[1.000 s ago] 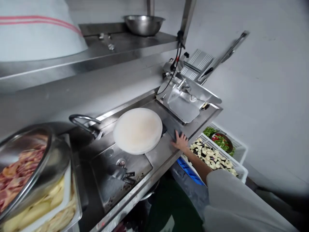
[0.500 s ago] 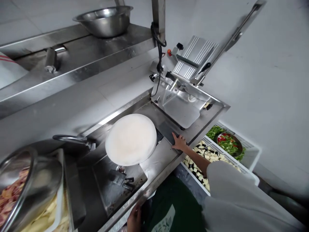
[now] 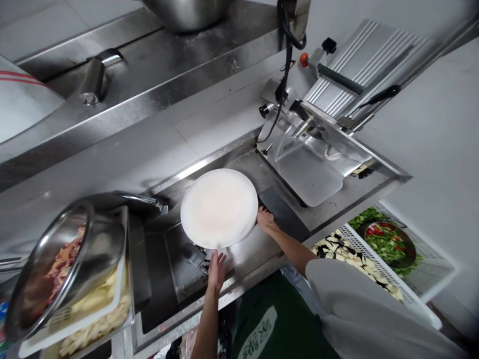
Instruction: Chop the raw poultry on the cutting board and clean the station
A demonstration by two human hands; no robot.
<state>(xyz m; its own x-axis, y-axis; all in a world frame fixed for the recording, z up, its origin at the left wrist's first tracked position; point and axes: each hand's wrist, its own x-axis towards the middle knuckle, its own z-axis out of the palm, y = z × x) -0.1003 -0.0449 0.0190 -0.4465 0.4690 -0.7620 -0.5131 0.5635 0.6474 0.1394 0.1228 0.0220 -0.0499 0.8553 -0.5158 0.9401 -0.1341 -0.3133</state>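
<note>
On the counter sits a round white board, right hand curled, perhaps gripping, at its right edge, left hand open nearside; seemingly taking hold, which calls for both hands

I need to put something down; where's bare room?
Free: the shelf between metal cylinder and upper bowl, and the counter between round board and slicer, behind the dark slab. Crowded: left end, meat bowl over trays; beside the board, left hand and right hand.
</note>
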